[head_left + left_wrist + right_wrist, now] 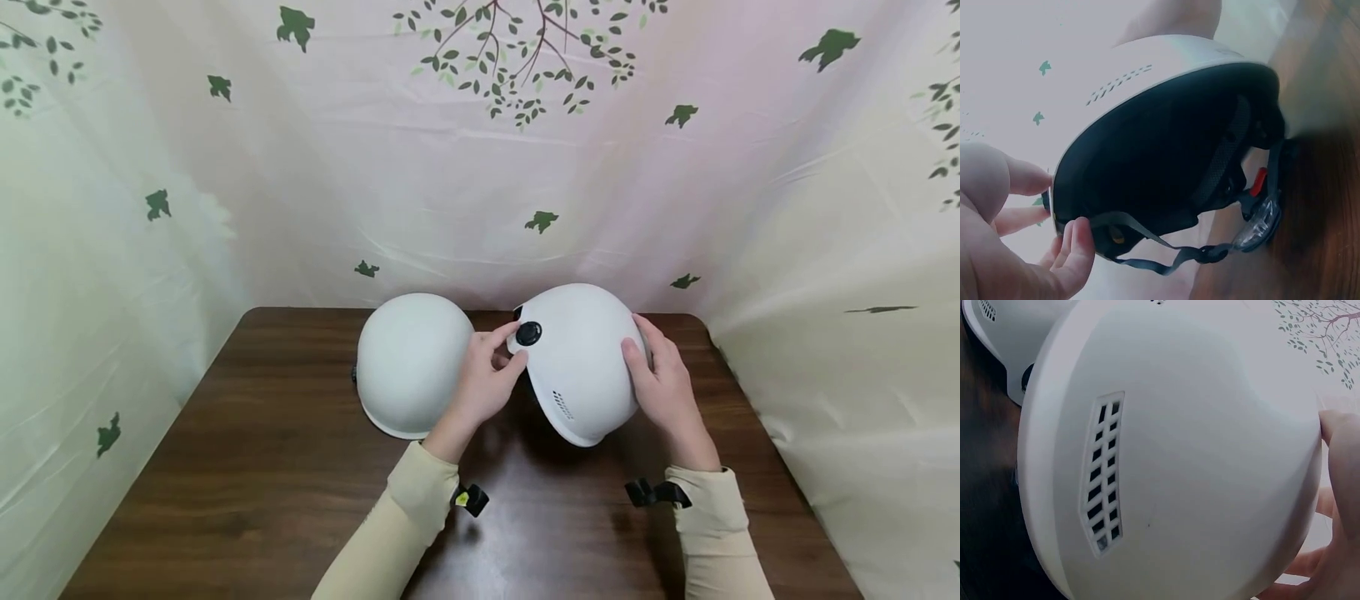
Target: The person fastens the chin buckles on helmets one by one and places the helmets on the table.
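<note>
A white helmet (585, 358) is tilted at the back right of the table, its dark inside turned toward the left wrist camera. My left hand (487, 375) pinches its rim beside a round black knob (528, 333). On the other side, my right hand (663, 383) grips the smooth shell, thumb apart from the fingers. A dark chin strap (1175, 257) hangs from the rim, with a red buckle part (1260, 182) near the wood. Slotted vents (1105, 475) show in the right wrist view. Part of my right fingers is hidden behind the shell.
A second white helmet (412, 362) sits on the brown wooden table (225, 467), just left of the held one and close to my left hand. Pale cloth with a leaf print (450, 183) hangs behind the table and along both sides.
</note>
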`<state>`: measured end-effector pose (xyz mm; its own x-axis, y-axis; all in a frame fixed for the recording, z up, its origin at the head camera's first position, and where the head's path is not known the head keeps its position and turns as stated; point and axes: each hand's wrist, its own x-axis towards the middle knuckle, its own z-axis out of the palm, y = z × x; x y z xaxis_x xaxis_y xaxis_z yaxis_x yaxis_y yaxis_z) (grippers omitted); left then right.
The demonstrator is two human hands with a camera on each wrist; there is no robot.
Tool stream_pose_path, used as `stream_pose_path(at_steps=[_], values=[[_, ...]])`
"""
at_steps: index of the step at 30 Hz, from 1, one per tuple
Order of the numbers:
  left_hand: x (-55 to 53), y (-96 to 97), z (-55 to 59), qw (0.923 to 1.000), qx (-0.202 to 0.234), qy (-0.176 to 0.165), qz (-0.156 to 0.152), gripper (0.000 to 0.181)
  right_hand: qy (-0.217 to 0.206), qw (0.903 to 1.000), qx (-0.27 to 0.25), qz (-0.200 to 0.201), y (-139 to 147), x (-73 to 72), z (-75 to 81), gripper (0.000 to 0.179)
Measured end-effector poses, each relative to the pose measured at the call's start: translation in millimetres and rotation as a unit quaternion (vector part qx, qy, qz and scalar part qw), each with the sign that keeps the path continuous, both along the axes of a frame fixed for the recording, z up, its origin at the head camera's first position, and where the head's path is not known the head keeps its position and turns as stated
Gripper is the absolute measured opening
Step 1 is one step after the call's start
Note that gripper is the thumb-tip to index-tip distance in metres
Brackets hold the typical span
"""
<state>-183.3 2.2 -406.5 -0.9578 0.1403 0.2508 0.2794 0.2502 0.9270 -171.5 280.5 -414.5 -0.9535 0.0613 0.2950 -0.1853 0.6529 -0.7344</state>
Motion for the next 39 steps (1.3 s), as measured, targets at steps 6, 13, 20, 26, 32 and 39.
stream_pose_path(at_steps=[6,13,20,26,32,39], values=[[0.0,-2.0,-2.5,0.9999,-0.007,-0.003,0.007,0.049,-0.016,0.9998,0.014,0.008,0.3,-1.1,5.3,0.061],[1.8,-3.7,-7.6,0.9997,0.006,-0.005,0.022,0.048,-0.036,0.9992,0.010,0.016,-0.2,-1.6,2.2,0.065],[3.4,-3.9,-16.3,0.9996,0.009,-0.003,0.025,0.050,-0.033,0.9993,0.002,0.016,-1.9,-4.4,-1.7,0.066],[3.7,-6.4,-22.8,0.9990,0.031,-0.022,0.021,0.057,-0.052,0.9982,-0.009,0.029,-3.3,-2.2,-3.3,0.069],[2.5,-8.3,-30.0,0.9988,0.037,-0.026,0.022,0.064,-0.037,0.9980,-0.006,0.051,-4.3,-5.5,-10.9,0.070],[0.1,-8.1,-37.1,0.9998,0.014,-0.004,0.012,0.068,-0.041,0.9977,0.010,0.052,-2.9,-7.5,-10.4,0.074]])
